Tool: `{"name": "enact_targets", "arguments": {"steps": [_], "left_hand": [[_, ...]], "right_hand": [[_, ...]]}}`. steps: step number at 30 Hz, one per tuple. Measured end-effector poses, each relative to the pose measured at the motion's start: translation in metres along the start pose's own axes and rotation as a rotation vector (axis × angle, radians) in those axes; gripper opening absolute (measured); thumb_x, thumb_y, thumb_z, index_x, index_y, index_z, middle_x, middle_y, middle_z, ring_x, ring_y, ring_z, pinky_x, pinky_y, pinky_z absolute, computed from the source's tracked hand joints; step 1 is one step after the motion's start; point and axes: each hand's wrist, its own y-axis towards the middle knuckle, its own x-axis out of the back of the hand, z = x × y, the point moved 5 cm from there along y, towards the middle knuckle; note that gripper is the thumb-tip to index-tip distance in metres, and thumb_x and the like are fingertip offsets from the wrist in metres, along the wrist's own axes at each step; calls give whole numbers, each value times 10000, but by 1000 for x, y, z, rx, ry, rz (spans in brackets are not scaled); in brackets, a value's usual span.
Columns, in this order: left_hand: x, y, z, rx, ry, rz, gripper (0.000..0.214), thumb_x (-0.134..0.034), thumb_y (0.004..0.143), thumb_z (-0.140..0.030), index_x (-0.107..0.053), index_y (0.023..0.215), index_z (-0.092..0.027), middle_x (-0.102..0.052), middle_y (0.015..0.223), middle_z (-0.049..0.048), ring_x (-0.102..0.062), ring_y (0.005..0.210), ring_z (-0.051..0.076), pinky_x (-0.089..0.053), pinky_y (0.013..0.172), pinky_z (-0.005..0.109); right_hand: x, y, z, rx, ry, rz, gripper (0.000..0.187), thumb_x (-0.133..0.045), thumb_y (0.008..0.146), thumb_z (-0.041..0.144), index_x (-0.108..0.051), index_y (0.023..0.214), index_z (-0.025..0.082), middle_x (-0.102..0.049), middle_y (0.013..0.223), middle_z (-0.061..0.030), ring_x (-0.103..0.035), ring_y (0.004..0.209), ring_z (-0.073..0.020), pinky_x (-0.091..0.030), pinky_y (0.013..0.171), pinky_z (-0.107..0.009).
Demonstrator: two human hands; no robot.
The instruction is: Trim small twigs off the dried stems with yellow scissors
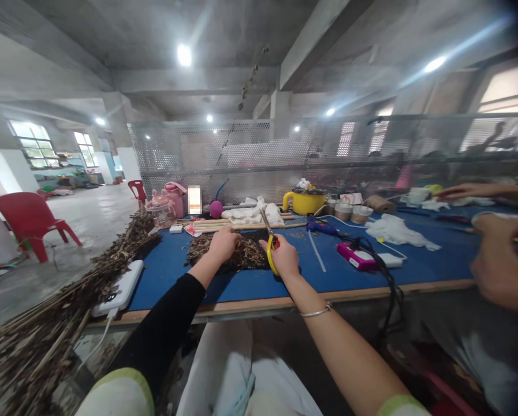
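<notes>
My left hand [222, 243] is closed, knuckles up, on a heap of dry brown twig pieces [241, 254] lying on the blue table top [336, 274]; what its fingers grip is hidden. My right hand [283, 256] is wrapped round the yellow handles of a pair of scissors [269, 237]. The blades point up and away, just right of the heap. A thin bracelet sits on my right wrist.
A long bundle of dry branches [68, 306] leans off the table's left end beside a white power bank [120, 289]. A pink device [356, 257] with black cable, white cloths [395, 230], a yellow pot [304, 201] and cups stand further back. Another person's hands [499, 263] work at right.
</notes>
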Motion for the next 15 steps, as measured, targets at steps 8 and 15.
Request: {"name": "enact_targets", "arguments": {"steps": [8,15], "left_hand": [[-10,27,-14,-79,75,66,215,-472,761,-148,-687,777,-148,-584,912,133,-456,949,239,-333,815,345],[-3,26,13,64,-179,-83,235,-440,787,-184,-664,829,-127,-628,834,117,-548,786,192,-384,721,272]], "right_hand": [[-3,1,-4,17,48,-22,480,-466,711,605,-542,1020,244,-650,823,-43,-593,774,-205,-370,606,-248],[-4,0,-2,31,30,16,459,-472,715,590,-534,1022,255,-644,810,-39,-587,748,-200,-353,578,-245]]}}
